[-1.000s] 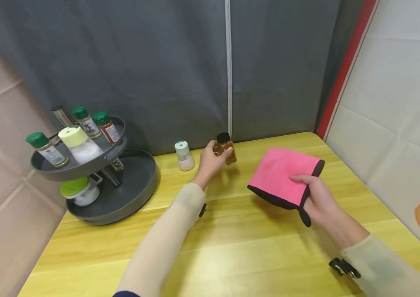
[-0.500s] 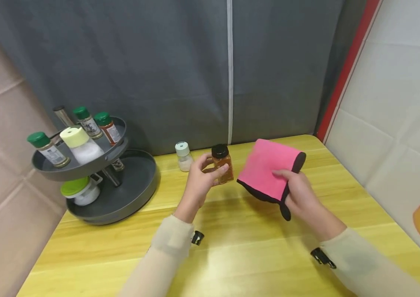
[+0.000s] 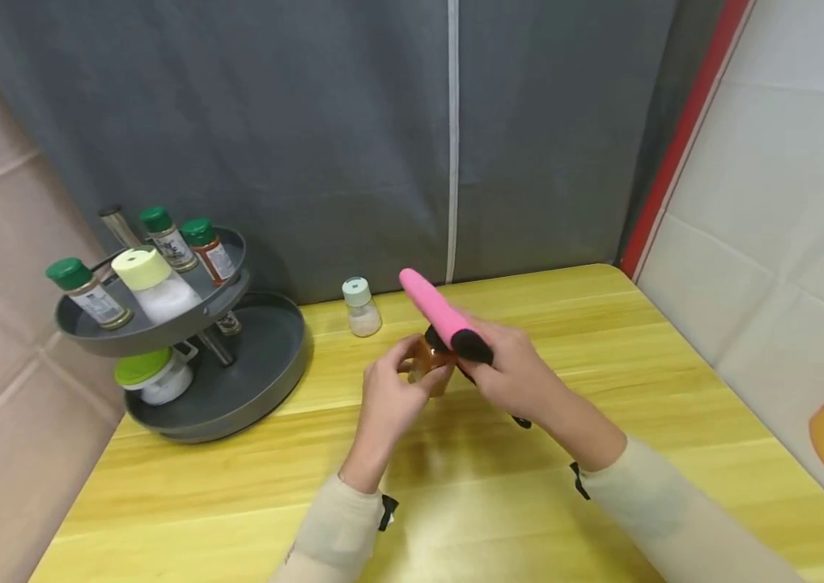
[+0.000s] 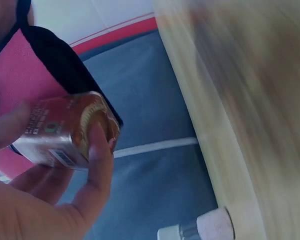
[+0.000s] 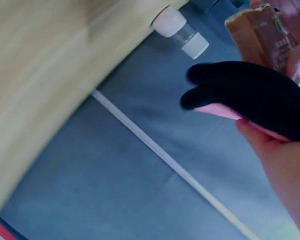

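With the jar (image 4: 70, 131) up off the worktop (image 3: 237, 502) in the left hand's (image 3: 392, 398) grip and the right hand (image 3: 521, 374) holding the cloth (image 3: 435, 309) by its lid, wiping seems barely begun, with setting down still left.

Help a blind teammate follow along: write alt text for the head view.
A person's left hand holds an amber jar and their right hand a pink cloth beside its black lid, above a yellow table. Farther back stands a pale-capped shaker; at picture left, a two-tier gray rack holds bottles.
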Available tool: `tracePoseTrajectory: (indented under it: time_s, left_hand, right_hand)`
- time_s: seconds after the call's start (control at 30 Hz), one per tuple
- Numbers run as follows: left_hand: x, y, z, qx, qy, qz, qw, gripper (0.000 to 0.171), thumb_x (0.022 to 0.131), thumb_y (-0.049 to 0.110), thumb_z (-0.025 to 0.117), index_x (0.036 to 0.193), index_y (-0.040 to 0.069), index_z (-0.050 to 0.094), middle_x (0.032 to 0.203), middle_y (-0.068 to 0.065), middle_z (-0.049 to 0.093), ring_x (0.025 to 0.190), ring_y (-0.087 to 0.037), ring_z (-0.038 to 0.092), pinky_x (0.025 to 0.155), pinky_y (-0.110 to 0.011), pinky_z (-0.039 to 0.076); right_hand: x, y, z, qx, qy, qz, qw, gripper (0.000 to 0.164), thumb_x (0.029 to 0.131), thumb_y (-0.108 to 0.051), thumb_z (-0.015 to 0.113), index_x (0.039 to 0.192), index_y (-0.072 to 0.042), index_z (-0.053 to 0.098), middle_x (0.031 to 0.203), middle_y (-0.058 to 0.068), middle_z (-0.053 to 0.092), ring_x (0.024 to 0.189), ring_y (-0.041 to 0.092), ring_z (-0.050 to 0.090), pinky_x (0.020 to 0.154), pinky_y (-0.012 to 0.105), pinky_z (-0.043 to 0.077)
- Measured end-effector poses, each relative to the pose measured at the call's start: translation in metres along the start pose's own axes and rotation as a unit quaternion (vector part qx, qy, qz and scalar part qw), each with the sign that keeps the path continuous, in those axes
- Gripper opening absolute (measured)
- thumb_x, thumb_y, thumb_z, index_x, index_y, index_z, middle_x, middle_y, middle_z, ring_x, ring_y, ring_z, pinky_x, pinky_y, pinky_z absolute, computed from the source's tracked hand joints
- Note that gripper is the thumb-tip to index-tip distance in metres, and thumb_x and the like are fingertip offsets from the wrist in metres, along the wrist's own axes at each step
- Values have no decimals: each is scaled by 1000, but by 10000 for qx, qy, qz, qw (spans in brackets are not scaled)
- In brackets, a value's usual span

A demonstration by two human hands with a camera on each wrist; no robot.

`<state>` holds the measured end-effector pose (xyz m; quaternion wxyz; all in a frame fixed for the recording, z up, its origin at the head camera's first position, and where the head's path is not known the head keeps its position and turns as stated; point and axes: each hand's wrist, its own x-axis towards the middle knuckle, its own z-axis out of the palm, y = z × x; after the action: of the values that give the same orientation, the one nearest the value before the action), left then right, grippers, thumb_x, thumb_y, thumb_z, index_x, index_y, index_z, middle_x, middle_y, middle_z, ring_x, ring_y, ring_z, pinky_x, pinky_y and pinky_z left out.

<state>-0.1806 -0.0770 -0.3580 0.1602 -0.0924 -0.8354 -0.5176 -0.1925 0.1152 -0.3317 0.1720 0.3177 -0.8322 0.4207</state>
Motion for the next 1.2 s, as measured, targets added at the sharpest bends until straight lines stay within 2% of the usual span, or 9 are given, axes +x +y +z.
tracePoseTrajectory:
  time_s: [0.1, 0.23, 0.33, 0.47, 0.6, 0.77, 1.0, 1.1, 1.2]
  left_hand:
    - [-1, -4, 0, 410, 105, 195, 9989, 21, 79, 19, 83, 96, 20, 72, 75, 5, 64, 72, -17, 63, 63, -33, 52]
    - [-3, -8, 0, 634, 167, 277, 9975, 20, 74, 5, 77, 89, 15, 68, 66, -2, 59, 58, -18, 57, 50, -30, 46]
    - [-4, -10, -1, 903, 396, 550, 9936, 16, 73, 2, 73, 86, 9, 68, 70, -6, 66, 61, -22, 64, 51, -35, 50]
    - [-7, -14, -1, 1435, 637, 1265, 9795, 4, 80, 5, 66, 83, 3, 66, 77, -15, 70, 72, -36, 69, 64, -48, 54]
    - [-9, -18, 1, 1486, 729, 1701, 9714, 6, 82, 2, 61, 86, 0, 65, 80, -18, 68, 73, -38, 66, 66, -51, 52]
    - [-10, -18, 5, 1198, 636, 1659, 9768, 19, 73, -5, 67, 92, -1, 67, 82, -15, 69, 72, -32, 67, 63, -45, 54]
    - [-12, -15, 10, 238, 338, 509, 9978, 28, 74, -2, 74, 101, 4, 71, 89, -7, 73, 82, -21, 67, 76, -43, 56]
    - [-9, -15, 9, 399, 337, 687, 9963, 27, 74, -1, 73, 101, 2, 71, 90, -10, 73, 83, -23, 68, 76, -43, 56]
    - [-5, -20, 7, 816, 469, 1314, 9869, 28, 71, 0, 72, 99, -3, 67, 89, -17, 71, 80, -32, 68, 71, -47, 55]
  right_hand:
    - [0, -6, 3, -938, -411, -519, 9934, 58, 88, 0, 59, 146, 4, 49, 145, 18, 55, 124, 32, 60, 99, 45, 51]
    - [-3, -20, 4, -1598, -826, -567, 9820, 59, 88, -1, 59, 145, 9, 46, 149, 23, 49, 136, 34, 50, 107, 48, 44]
    - [-7, -36, 3, -1850, -1081, -505, 9755, 60, 87, -2, 61, 145, 8, 47, 150, 23, 48, 139, 32, 47, 110, 46, 41]
    - [-13, -56, 0, -2019, -1360, -457, 9688, 64, 84, -2, 60, 146, 7, 47, 150, 22, 48, 141, 31, 45, 113, 46, 38]
    - [-12, -63, 2, -2198, -1364, -519, 9646, 64, 85, -4, 62, 146, 6, 48, 151, 21, 48, 141, 32, 44, 114, 46, 37]
    - [0, -53, 9, -2455, -1232, -511, 9602, 61, 89, -8, 62, 145, 8, 47, 150, 23, 47, 142, 36, 43, 116, 47, 34]
    - [16, -37, 17, -2382, -1096, -299, 9645, 61, 91, -13, 66, 145, 9, 47, 149, 24, 48, 141, 36, 44, 115, 46, 34]
    - [13, -36, 18, -2484, -983, -461, 9626, 61, 89, -9, 65, 144, 11, 47, 148, 26, 49, 141, 38, 44, 116, 47, 34]
    - [7, -41, 18, -2691, -962, -664, 9560, 63, 84, -3, 62, 143, 12, 47, 147, 27, 49, 141, 40, 43, 116, 48, 33]
